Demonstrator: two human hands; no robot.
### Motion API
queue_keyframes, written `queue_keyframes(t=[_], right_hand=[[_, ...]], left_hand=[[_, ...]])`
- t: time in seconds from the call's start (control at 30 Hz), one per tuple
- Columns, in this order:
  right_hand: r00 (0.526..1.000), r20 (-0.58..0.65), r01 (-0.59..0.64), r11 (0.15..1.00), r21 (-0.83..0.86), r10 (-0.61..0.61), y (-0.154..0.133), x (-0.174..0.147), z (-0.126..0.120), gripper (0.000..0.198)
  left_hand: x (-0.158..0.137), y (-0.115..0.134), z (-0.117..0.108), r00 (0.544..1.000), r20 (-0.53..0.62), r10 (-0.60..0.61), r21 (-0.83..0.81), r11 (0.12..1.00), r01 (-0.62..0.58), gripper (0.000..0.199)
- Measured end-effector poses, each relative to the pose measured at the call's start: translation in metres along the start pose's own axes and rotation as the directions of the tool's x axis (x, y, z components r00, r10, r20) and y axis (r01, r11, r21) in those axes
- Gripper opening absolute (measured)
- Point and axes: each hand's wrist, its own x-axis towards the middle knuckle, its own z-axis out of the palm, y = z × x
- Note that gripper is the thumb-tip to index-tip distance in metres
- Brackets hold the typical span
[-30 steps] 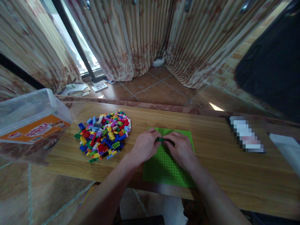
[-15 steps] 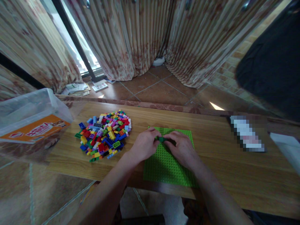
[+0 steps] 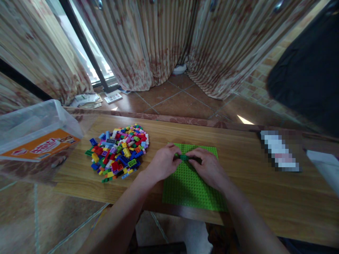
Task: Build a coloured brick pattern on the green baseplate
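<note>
Between the fingertips of both hands is a small dark green toy brick (image 3: 183, 157), partly covered by the fingers. It sits over the upper part of a light green studded baseplate (image 3: 192, 187); whether it touches the studs I cannot tell. My left hand (image 3: 164, 162) pinches the brick's left end, fingers closed. From the other side my right hand (image 3: 208, 165) grips its right end between thumb and fingers. To the left of the hands lies a heap of mixed coloured bricks (image 3: 119, 151).
A clear plastic tub (image 3: 60, 118) with an orange label stands at the table's left end. On the right are a blurred-out flat object (image 3: 279, 151) and a white sheet (image 3: 324, 169). The wooden table (image 3: 246, 197) has its near edge close to my body.
Both hands stay on the dark green brick, which has shifted very slightly to the right. My right fingers sit a little differently, and a bit more of the brick shows.
</note>
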Motion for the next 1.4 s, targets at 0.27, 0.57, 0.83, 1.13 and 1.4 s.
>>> queue_keyframes(t=[0.27,0.57,0.83,1.13,1.4], right_hand=[[1.0,-0.02,0.007,0.999,0.039,-0.006,0.0037,-0.0002,0.0023,0.02],[1.0,-0.006,0.028,0.992,-0.123,-0.029,0.0034,0.0017,0.0044,0.021],[0.999,-0.018,0.03,0.991,-0.127,-0.032,0.0026,0.0026,0.0048,0.022],[1.0,-0.015,-0.009,0.997,-0.073,0.008,0.0039,0.0044,0.0038,0.02],[1.0,0.013,-0.01,0.996,-0.093,0.012,0.0018,0.0021,0.0024,0.021]], left_hand=[[0.0018,-0.0013,0.0048,1.0,-0.016,0.006,0.021,1.0,-0.005,0.012],[0.0041,0.002,0.005,1.0,0.022,0.008,0.084,0.996,-0.01,0.014],[0.0044,0.001,0.0054,1.0,0.001,0.0,0.104,0.995,0.0,0.012],[0.0036,0.0025,0.007,1.0,-0.015,-0.024,0.112,0.993,0.025,0.013],[0.0024,0.0043,0.0046,0.999,-0.003,-0.044,0.101,0.994,0.044,0.013]])
